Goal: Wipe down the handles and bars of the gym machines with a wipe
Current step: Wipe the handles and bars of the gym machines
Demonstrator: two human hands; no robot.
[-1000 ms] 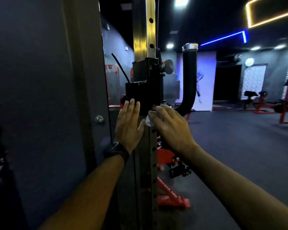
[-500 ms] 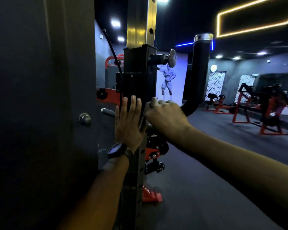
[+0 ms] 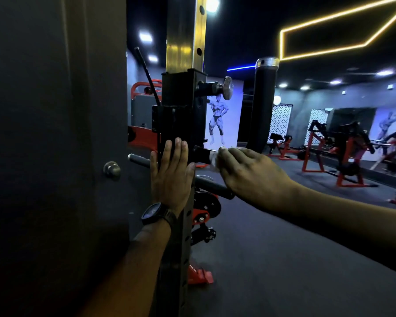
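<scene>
Dim gym, neon strips overhead, dark rubber floor (image 3: 284, 259), red machines (image 3: 350, 156) far right. We're at the perforated upright (image 3: 180, 259) beside the grey wall (image 3: 44, 133) on the left, with its black carriage (image 3: 183, 115) and pop-pin knob (image 3: 227, 88). Our left hand (image 3: 170, 172) lies flat on the upright just below the carriage, fingers straight and pressed together: a brace, nothing gripped. Our right hand (image 3: 249, 172) has its fingers curled down over the white wipe (image 3: 215, 160), clamping it onto the short horizontal bar (image 3: 201, 154) that leaves the carriage's right side. The wipe is bunched and only a corner shows past the fingertips. Thumb is hidden, so we can't tell if the bar's underside is covered. To do this pass well, wrap the wipe right round the bar, not just over the top. Then drag outward from the carriage toward the bend and up the padded handle (image 3: 262, 106) to its chrome cap (image 3: 267, 61), twisting while sliding for full coverage. Left hand should brace so the carriage doesn't rock. Refold to a clean face before the lower bar (image 3: 213, 185), which we reckon comes next. Mind the knob and the upright's holes.
</scene>
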